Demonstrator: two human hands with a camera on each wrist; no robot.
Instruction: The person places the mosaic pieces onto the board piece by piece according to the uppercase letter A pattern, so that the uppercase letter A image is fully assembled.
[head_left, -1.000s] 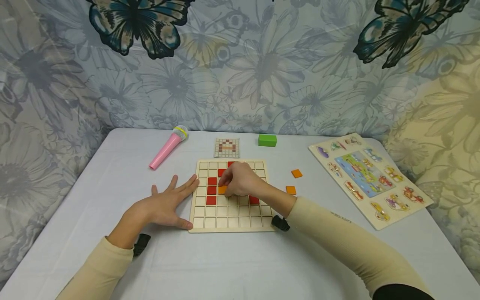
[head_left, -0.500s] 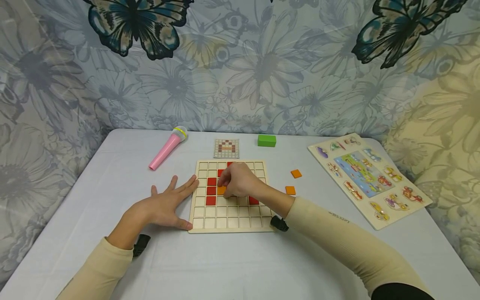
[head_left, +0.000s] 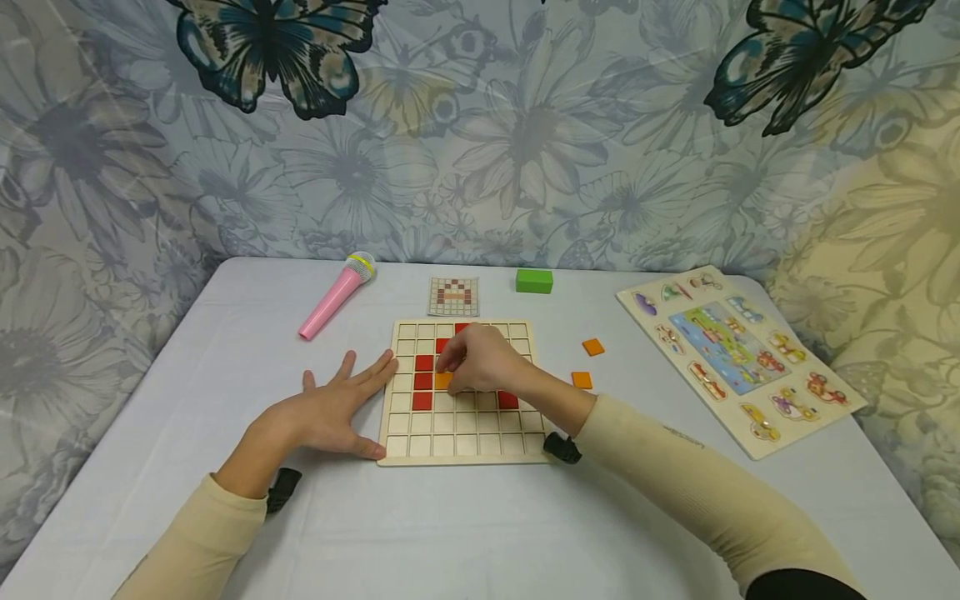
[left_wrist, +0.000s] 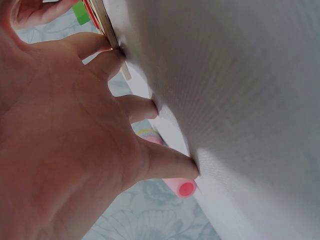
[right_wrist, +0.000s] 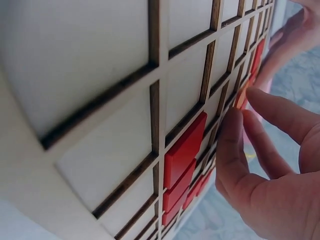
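Observation:
A wooden grid board [head_left: 463, 447] lies flat on the table and carries several red tiles [head_left: 422, 401] in its cells. My right hand [head_left: 483, 360] bends over its middle, thumb and fingertips pinching an orange tile [head_left: 442, 381] beside the left column of red ones. From the right wrist, only a sliver of that orange tile [right_wrist: 242, 96] shows between the fingers. The right hand hides part of the grid behind it. With fingers spread, my left hand [head_left: 330, 412] rests at the board's left edge; in the left wrist view, straight fingers [left_wrist: 172, 162] reach down to the cloth.
Right of the board lie two loose orange tiles [head_left: 581, 380]. Behind it are a small pattern card [head_left: 453, 297] and a green block [head_left: 534, 281]. A pink toy microphone [head_left: 333, 300] lies back left, and a picture puzzle board [head_left: 738, 354] at the right.

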